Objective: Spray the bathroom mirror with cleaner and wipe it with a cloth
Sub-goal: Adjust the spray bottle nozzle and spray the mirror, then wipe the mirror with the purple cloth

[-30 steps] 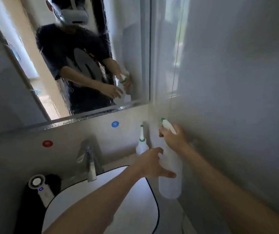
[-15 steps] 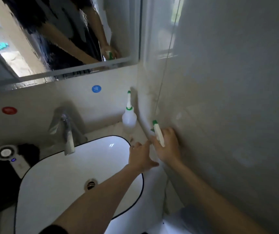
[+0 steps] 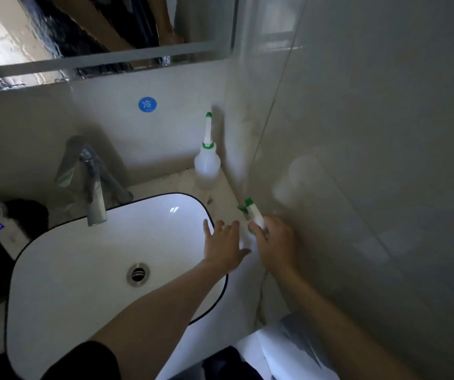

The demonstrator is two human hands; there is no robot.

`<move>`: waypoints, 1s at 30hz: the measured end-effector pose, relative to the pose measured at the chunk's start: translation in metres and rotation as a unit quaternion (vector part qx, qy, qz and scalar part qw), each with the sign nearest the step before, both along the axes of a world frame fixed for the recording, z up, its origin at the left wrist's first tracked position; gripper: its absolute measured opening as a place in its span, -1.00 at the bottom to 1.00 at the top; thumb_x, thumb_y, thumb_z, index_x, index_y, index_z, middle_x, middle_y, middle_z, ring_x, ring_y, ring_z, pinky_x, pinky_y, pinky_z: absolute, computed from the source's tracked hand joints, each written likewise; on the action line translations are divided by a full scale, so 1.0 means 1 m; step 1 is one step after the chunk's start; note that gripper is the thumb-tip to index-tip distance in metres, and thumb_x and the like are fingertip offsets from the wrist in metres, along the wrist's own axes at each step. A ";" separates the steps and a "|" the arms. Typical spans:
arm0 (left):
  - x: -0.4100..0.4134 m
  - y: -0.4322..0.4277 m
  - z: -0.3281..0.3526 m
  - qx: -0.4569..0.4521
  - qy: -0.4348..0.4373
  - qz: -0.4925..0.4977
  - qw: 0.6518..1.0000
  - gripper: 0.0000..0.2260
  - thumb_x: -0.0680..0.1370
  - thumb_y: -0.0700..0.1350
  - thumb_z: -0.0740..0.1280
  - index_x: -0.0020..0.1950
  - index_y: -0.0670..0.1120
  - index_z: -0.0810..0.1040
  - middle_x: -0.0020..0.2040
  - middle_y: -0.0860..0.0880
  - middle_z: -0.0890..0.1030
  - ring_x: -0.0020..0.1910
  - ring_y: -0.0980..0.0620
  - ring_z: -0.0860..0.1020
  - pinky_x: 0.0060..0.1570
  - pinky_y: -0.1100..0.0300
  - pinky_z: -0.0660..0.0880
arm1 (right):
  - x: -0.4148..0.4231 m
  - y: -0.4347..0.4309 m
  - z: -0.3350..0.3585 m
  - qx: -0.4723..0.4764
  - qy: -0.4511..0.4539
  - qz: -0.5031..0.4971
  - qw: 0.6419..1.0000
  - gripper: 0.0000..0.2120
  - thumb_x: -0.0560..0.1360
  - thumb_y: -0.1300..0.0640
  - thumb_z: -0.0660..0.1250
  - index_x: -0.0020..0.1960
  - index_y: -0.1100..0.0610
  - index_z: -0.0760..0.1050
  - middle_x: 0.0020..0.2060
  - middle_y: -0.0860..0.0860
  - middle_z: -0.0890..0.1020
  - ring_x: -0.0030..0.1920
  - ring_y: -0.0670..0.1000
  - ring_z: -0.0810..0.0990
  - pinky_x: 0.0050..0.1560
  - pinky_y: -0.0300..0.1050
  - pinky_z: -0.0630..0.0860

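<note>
Our right hand (image 3: 276,244) grips the spray bottle (image 3: 254,215), upright against the wall; our left hand (image 3: 224,244), fingers spread, lies just left of it.

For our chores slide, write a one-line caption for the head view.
By the sink, right hand holds a spray bottle, left hand open beside it; second bottle stands in the corner.
</note>
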State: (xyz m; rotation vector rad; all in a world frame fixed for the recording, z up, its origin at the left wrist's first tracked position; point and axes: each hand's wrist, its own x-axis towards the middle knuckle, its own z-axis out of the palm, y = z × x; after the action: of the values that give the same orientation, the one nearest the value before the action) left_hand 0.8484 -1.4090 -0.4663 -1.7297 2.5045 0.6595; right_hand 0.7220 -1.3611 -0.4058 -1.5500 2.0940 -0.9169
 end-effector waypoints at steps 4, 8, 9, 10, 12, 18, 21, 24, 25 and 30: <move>0.003 -0.002 0.006 0.009 0.007 -0.001 1.000 -0.31 0.51 0.35 0.33 0.51 -0.01 0.32 0.43 -0.04 0.52 0.53 -0.13 0.28 0.55 -0.24 -0.06 | 0.007 -0.005 0.009 0.030 0.024 0.020 0.999 -0.76 0.60 -0.01 0.30 -0.22 -0.12 0.35 -0.31 -0.17 0.42 -0.28 -0.17 0.43 -0.35 -0.32 0.24; 0.018 0.007 0.015 -0.008 0.027 -0.004 1.000 -0.33 0.52 0.31 0.34 0.50 -0.04 0.34 0.45 -0.04 0.49 0.53 -0.12 0.27 0.56 -0.16 0.04 | 0.013 -0.007 0.023 0.025 0.024 0.031 0.999 -0.90 0.58 0.07 0.35 0.04 0.08 0.52 -0.11 -0.04 0.56 -0.11 0.04 0.55 -0.20 -0.09 0.47; 0.024 0.009 0.018 -0.014 0.035 -0.001 0.999 -0.35 0.53 0.28 0.35 0.50 -0.05 0.34 0.45 -0.05 0.48 0.54 -0.12 0.27 0.56 -0.13 0.06 | 0.015 -0.007 0.029 0.007 0.039 0.041 0.998 -0.84 0.57 0.10 0.36 0.12 0.13 0.54 -0.04 0.02 0.59 -0.03 0.09 0.57 -0.08 -0.01 0.52; 0.032 0.010 0.021 -0.016 0.043 0.004 0.999 -0.36 0.54 0.25 0.35 0.51 -0.05 0.33 0.46 -0.06 0.47 0.54 -0.11 0.26 0.56 -0.10 0.08 | 0.018 -0.008 0.034 -0.010 0.062 0.051 0.997 -0.77 0.56 0.13 0.37 0.18 0.18 0.55 0.03 0.07 0.61 0.04 0.13 0.57 0.03 0.06 0.53; 0.048 0.008 0.029 -0.020 0.061 0.024 0.998 -0.40 0.56 0.21 0.35 0.52 -0.05 0.34 0.45 -0.06 0.47 0.53 -0.10 0.27 0.53 -0.04 0.12 | 0.027 -0.014 0.047 -0.042 0.112 0.066 0.991 -0.69 0.52 0.19 0.38 0.25 0.24 0.53 0.13 0.14 0.61 0.14 0.22 0.56 0.15 0.13 0.50; 0.118 0.008 0.056 -0.053 0.111 0.123 0.985 -0.53 0.58 0.14 0.36 0.42 -0.03 0.45 0.35 -0.01 0.56 0.43 -0.06 0.38 0.41 0.07 0.23 | 0.086 -0.039 0.072 -0.086 0.158 0.130 0.975 -0.64 0.52 0.22 0.39 0.30 0.29 0.50 0.22 0.21 0.60 0.23 0.29 0.54 0.22 0.17 0.45; 0.166 0.024 0.061 -0.060 0.118 0.171 0.976 -0.55 0.58 0.12 0.36 0.41 -0.02 0.46 0.33 0.02 0.57 0.42 -0.03 0.38 0.40 0.10 0.23 | 0.135 -0.037 0.072 -0.097 0.139 0.177 0.970 -0.68 0.53 0.21 0.40 0.25 0.29 0.53 0.16 0.20 0.62 0.17 0.29 0.56 0.17 0.17 0.49; 0.217 0.046 0.064 -0.071 0.115 0.234 0.963 -0.57 0.57 0.11 0.36 0.40 -0.01 0.47 0.31 0.03 0.58 0.39 -0.02 0.40 0.38 0.12 0.24 | 0.190 -0.027 0.067 -0.100 0.121 0.241 0.958 -0.72 0.55 0.20 0.40 0.23 0.25 0.55 0.15 0.16 0.64 0.16 0.25 0.59 0.16 0.14 0.53; 0.235 0.054 0.066 -0.074 0.115 0.258 0.957 -0.58 0.57 0.11 0.36 0.39 -0.01 0.47 0.30 0.02 0.58 0.38 -0.02 0.41 0.37 0.12 0.26 | 0.208 -0.022 0.065 -0.101 0.117 0.265 0.952 -0.73 0.55 0.19 0.40 0.23 0.25 0.56 0.14 0.15 0.64 0.15 0.24 0.61 0.13 0.13 0.54; 0.323 0.109 0.064 -0.063 0.135 0.366 0.919 -0.57 0.58 0.07 0.37 0.41 -0.04 0.48 0.30 -0.02 0.58 0.33 -0.03 0.45 0.30 0.14 0.31 | 0.301 0.001 0.054 -0.098 0.109 0.380 0.913 -0.74 0.57 0.16 0.38 0.23 0.21 0.56 0.15 0.12 0.65 0.10 0.18 0.64 0.06 0.08 0.60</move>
State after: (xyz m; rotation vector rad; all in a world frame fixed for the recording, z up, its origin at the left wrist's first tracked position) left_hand 1.1711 -1.2996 -0.4026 -2.8284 2.0054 0.8152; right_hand 1.0227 -1.3605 -0.3516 -2.4007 1.3113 -0.6826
